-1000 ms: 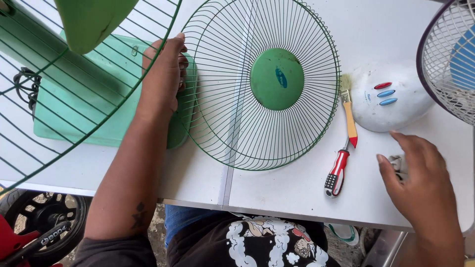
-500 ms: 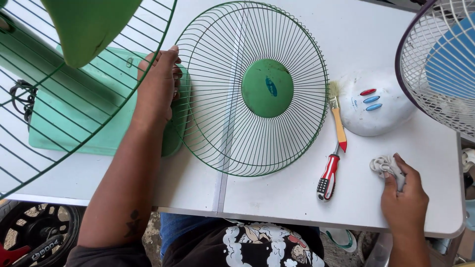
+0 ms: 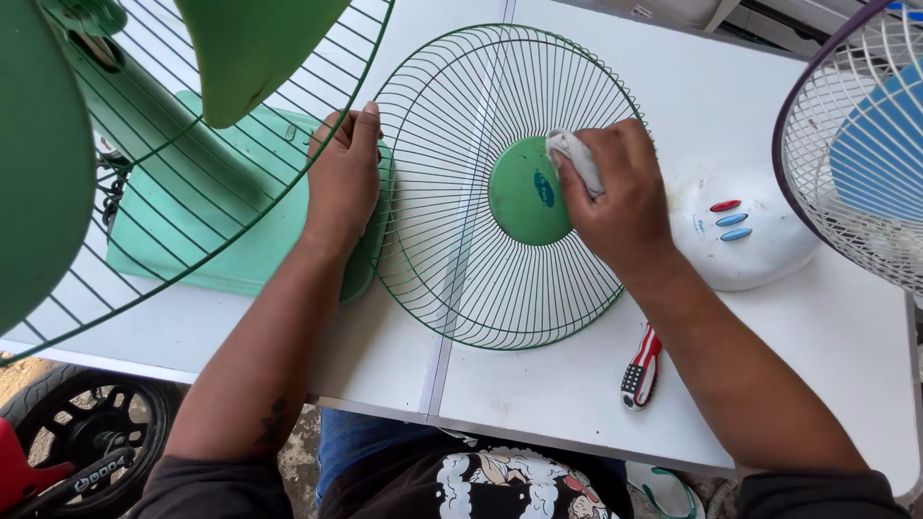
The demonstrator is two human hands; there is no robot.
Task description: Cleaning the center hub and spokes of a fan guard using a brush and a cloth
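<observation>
Head view: white table; right hand clamps cloth, left hand flat on fan guard.

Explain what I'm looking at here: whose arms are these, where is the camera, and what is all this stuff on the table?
No machine here: these are a person's two bare arms, filmed by a camera worn on their head, looking down at a white table.

In the middle lies a round green wire fan guard with a solid green disc at its centre. The right hand presses a small white cloth against that disc. The left hand rests on the mint-green plastic fan base, at the guard's left edge.

Also on the table: a white domed fan base with red and blue buttons and a red-and-black striped tool handle, partly hidden by the right arm. A green fan fills the upper left, and a white-and-blue fan stands at right.
</observation>
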